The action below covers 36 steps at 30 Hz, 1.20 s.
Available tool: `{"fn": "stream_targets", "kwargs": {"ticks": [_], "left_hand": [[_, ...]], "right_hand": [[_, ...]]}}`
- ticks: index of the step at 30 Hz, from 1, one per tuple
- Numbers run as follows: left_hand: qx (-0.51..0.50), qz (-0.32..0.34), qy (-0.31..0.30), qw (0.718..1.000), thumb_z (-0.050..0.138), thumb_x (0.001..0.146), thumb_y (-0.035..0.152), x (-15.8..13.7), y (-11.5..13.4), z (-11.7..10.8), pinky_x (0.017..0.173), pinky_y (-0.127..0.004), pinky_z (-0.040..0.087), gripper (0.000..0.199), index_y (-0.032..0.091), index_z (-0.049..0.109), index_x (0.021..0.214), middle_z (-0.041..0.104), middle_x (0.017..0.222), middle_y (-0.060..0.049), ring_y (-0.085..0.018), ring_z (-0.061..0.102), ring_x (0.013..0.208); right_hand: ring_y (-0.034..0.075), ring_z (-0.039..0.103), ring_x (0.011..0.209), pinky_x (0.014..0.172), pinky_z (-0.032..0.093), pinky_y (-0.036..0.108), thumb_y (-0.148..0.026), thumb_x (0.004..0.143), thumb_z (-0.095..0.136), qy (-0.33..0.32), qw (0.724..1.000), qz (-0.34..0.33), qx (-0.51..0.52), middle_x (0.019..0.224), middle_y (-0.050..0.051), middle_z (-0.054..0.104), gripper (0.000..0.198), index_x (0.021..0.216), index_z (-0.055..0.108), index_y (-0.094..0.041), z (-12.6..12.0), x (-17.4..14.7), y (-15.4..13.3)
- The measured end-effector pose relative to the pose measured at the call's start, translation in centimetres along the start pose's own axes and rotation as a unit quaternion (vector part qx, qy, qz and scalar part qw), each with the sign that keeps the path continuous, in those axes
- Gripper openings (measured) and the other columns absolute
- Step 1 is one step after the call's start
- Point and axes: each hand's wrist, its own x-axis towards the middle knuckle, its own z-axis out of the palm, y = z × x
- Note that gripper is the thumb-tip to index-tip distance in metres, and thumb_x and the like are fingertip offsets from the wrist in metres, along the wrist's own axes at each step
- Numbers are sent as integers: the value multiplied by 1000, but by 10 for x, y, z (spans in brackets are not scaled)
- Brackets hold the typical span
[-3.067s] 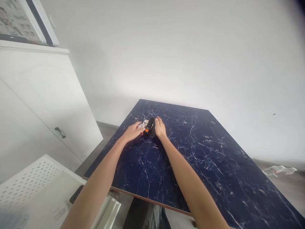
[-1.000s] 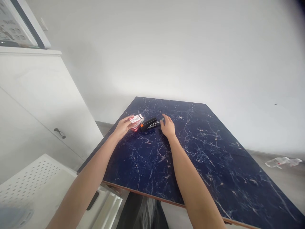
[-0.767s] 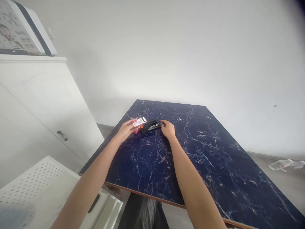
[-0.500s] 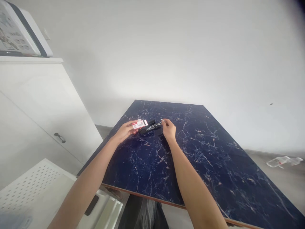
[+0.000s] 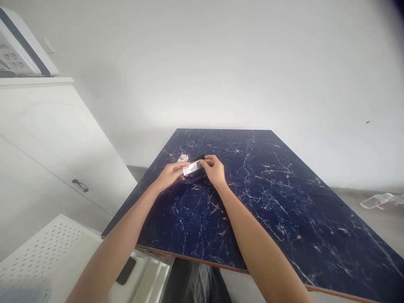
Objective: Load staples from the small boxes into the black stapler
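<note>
My left hand (image 5: 170, 176) grips a small red and white box (image 5: 189, 168) by its left end, above the table. My right hand (image 5: 214, 169) is pinched at the box's right end; what lies between its fingertips is too small to make out. Black, long objects (image 5: 198, 158) lie behind the box, mostly covered by it and by my hands. A second white box with red marks (image 5: 183, 158) is just beyond my left fingers.
The dark blue marbled table (image 5: 268, 210) narrows toward a plain wall. To the left are a white cabinet (image 5: 63, 139) and a perforated white panel (image 5: 41, 252). A dark phone-like object (image 5: 126, 270) lies below the table's front edge. Clear plastic (image 5: 380, 200) is on the floor at right.
My right hand has moved left from beside the black objects to the box's right end. The held box has turned and shifted slightly right, uncovering the second box.
</note>
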Motion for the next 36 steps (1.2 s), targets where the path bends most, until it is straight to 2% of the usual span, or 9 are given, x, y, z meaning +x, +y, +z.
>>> {"fn": "stream_targets", "kwargs": {"ticks": [6,12,17,19,22,25,29,33,36], "left_hand": [[-172,-32,21,984,73,84,31,2,-8,11,76,-32,59,37,20,71,119,69,119,-11,-17,70,84],[-260,-65,20,963,77,83,25,1,-7,22,77,-28,60,36,20,69,118,71,117,-10,-17,72,86],[-313,-70,48,946,78,82,24,2,-6,20,76,-25,61,35,19,71,115,71,119,-10,-16,73,84],[-321,-64,48,944,79,81,24,2,-6,19,76,-25,61,34,20,71,114,71,121,-10,-16,73,85],[-311,-64,36,948,80,80,21,2,-4,19,75,-26,61,35,19,72,114,72,119,-10,-17,74,85],[-324,-59,37,944,79,81,19,1,-3,19,78,-28,61,34,18,72,115,72,120,-11,-18,74,87],[-351,-54,10,935,72,87,21,1,-2,18,87,-31,60,36,16,71,122,70,124,-14,-22,73,96],[-321,-43,4,946,73,87,21,-1,0,20,99,-38,56,35,16,72,122,70,125,-13,-22,72,100],[-304,-40,-2,952,76,85,21,-1,-2,22,103,-42,53,38,17,72,123,69,127,-13,-23,72,100]], "right_hand": [[21,70,86,84,55,34,-52,83,65,24,999,6,44,95,5,76,33,96,70,-22,0,1,2],[21,70,87,84,56,33,-53,83,66,49,992,-4,117,92,6,75,34,92,68,-20,9,-2,2],[23,67,100,87,54,33,-50,82,66,67,994,-19,89,110,9,72,32,94,74,-20,14,-3,2],[23,67,99,87,53,33,-49,81,68,64,994,-6,93,111,9,71,31,89,75,-20,13,-1,5],[22,68,85,82,53,34,-48,80,67,28,993,22,117,98,6,74,31,89,74,-19,13,1,8],[22,68,83,81,54,34,-48,83,64,15,990,18,138,94,5,75,31,91,73,-20,13,1,7],[20,70,80,79,58,35,-46,84,62,26,977,38,210,97,6,75,33,103,68,-20,14,-2,2],[21,71,80,79,59,35,-48,81,66,-31,977,29,210,94,4,75,31,96,72,-21,15,-5,-3],[21,71,79,78,60,37,-46,78,69,-27,970,57,235,88,4,75,29,91,72,-20,16,-4,-2]]}}
